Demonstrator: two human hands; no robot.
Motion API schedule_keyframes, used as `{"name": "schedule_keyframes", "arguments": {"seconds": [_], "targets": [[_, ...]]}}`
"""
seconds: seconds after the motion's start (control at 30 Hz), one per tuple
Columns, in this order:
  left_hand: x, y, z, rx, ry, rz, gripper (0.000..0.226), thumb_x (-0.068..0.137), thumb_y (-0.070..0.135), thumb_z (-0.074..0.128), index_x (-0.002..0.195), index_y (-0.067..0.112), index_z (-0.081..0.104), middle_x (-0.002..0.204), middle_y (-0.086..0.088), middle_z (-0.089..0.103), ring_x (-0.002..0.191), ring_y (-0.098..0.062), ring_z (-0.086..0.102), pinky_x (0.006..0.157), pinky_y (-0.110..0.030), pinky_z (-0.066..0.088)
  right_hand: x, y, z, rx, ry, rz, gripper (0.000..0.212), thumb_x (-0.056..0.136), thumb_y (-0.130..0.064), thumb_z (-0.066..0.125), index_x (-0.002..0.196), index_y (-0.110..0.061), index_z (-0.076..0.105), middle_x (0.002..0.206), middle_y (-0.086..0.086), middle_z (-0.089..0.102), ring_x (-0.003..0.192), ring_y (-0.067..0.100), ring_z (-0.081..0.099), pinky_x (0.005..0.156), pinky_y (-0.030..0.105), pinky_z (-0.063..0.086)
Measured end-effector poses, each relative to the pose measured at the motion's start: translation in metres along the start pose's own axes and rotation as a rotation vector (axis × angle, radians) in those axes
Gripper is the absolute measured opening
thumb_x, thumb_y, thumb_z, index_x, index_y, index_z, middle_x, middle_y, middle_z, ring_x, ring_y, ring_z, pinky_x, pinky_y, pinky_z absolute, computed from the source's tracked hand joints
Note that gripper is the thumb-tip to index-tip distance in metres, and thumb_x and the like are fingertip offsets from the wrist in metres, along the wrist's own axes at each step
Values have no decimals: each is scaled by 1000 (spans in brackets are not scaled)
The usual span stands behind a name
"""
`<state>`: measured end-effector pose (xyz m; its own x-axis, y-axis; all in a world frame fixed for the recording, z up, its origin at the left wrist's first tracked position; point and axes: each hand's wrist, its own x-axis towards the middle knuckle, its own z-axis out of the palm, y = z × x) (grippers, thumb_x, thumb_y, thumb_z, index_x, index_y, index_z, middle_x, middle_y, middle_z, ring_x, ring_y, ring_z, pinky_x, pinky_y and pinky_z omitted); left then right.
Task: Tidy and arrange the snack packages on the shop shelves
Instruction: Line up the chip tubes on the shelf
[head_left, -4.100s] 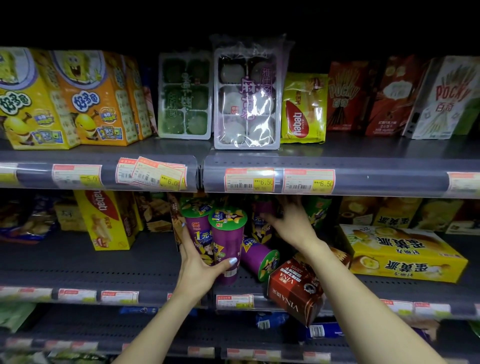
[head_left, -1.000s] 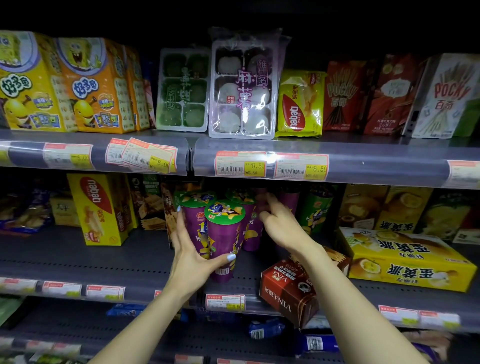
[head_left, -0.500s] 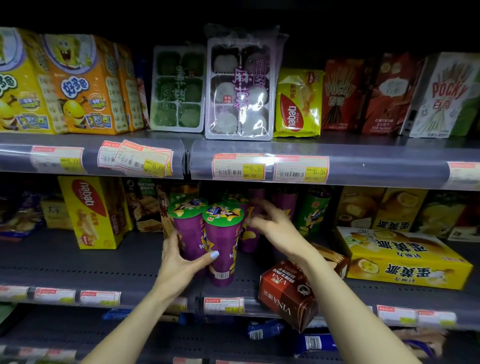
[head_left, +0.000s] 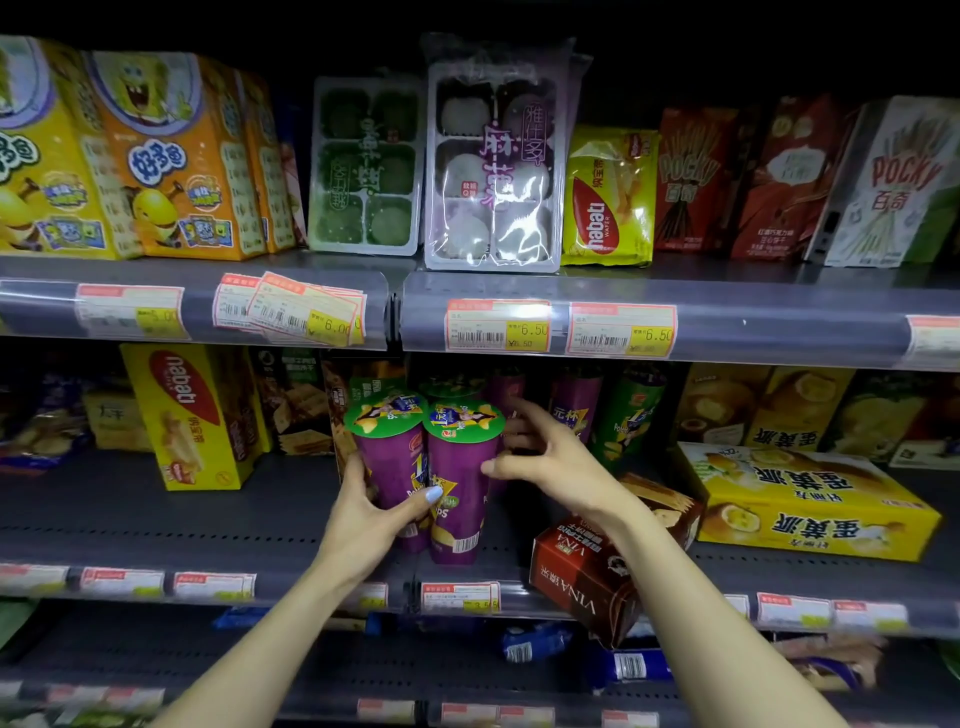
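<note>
Two purple chip cups with green lids stand side by side at the front of the middle shelf (head_left: 156, 525): the left cup (head_left: 387, 452) and the right cup (head_left: 460, 467). My left hand (head_left: 363, 519) grips the left cup low down, its thumb across the front reaching the right cup. My right hand (head_left: 550, 462) hovers just right of the right cup with fingers spread, its thumb tip touching that cup's side. More purple and green cups (head_left: 574, 410) stand upright behind it.
A red-brown VINA box (head_left: 582, 582) overhangs the shelf's front edge under my right forearm. A yellow cake box (head_left: 810, 499) lies to the right, a yellow nabati box (head_left: 192, 415) stands to the left. Mochi trays (head_left: 493, 171) and Pocky boxes fill the upper shelf.
A purple cup that lay on its side earlier now stands among the back cups. My right hand has drawn back from the rear cups toward the front right cup.
</note>
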<state>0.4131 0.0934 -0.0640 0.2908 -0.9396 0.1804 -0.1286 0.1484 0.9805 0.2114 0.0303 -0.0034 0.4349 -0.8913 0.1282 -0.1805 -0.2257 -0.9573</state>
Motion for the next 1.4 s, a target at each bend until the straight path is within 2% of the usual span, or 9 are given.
{"name": "schedule_keyframes", "arguments": {"seconds": [0.13, 0.33, 0.5, 0.57, 0.7, 0.83, 1.03, 1.13, 1.4], "targets": [[-2, 0, 0, 34, -11, 11, 86, 59, 35, 83, 133, 27, 38, 117, 9, 63, 101, -8, 64, 74, -30, 58, -8, 5, 12, -107, -14, -10, 90, 46, -42, 88, 125, -28, 46, 114, -1, 62, 106, 15, 61, 92, 35, 53], [-1, -4, -8, 52, -57, 2, 80, 52, 52, 83, 122, 33, 50, 116, 7, 66, 108, -14, 62, 85, -36, 55, -14, 10, 14, -159, 116, -34, 72, 57, -37, 88, 118, -23, 53, 105, -2, 68, 95, 14, 67, 84, 37, 57], [-9, 2, 13, 118, -85, 61, 56, 62, 35, 82, 108, 39, 52, 114, 6, 63, 104, -11, 61, 75, -22, 54, -20, 10, -20, -137, 243, -9, 73, 52, -42, 87, 114, -21, 54, 104, 1, 71, 95, 17, 68, 86, 37, 56], [-12, 4, 26, 168, -76, 98, 53, 64, 35, 83, 105, 43, 51, 114, 6, 61, 103, -9, 60, 81, -28, 53, -23, 9, -31, -144, 288, -3, 72, 50, -46, 86, 110, -23, 54, 104, -1, 71, 95, 16, 69, 87, 38, 56], [-14, 5, 53, 262, -35, 141, 59, 63, 40, 83, 114, 31, 54, 109, 7, 56, 99, -9, 58, 83, -34, 53, -25, 11, -43, -210, 407, 23, 60, 65, -26, 85, 115, -16, 52, 104, -4, 66, 96, 13, 63, 75, 21, 48], [-9, 7, 78, 288, 40, 133, 78, 64, 39, 83, 129, 20, 44, 116, 6, 59, 102, -13, 60, 87, -35, 53, -22, 21, -48, -222, 447, 57, 65, 68, -23, 83, 123, -13, 51, 112, 1, 65, 99, 16, 61, 80, 27, 48], [-3, 7, 102, 307, 153, 129, 69, 67, 33, 82, 124, 16, 47, 111, 4, 44, 101, -15, 54, 85, -34, 50, -15, 29, -54, -198, 455, 66, 64, 70, -23, 82, 125, -13, 50, 120, 5, 64, 107, 20, 61, 92, 38, 51], [-1, 7, 107, 296, 205, 134, 66, 66, 30, 83, 122, 17, 50, 108, 4, 49, 96, -15, 55, 82, -33, 51, -12, 33, -59, -172, 455, 58, 61, 69, -22, 82, 122, -16, 52, 117, 3, 65, 106, 18, 61, 92, 37, 51], [0, -9, 116, 289, 212, 186, 67, 73, 21, 79, 132, 18, 47, 125, -2, 51, 113, -19, 55, 93, -42, 51, -9, 41, -71, -79, 386, 61, 60, 70, -18, 82, 121, -18, 50, 114, 3, 65, 106, 18, 62, 90, 41, 54]]}}
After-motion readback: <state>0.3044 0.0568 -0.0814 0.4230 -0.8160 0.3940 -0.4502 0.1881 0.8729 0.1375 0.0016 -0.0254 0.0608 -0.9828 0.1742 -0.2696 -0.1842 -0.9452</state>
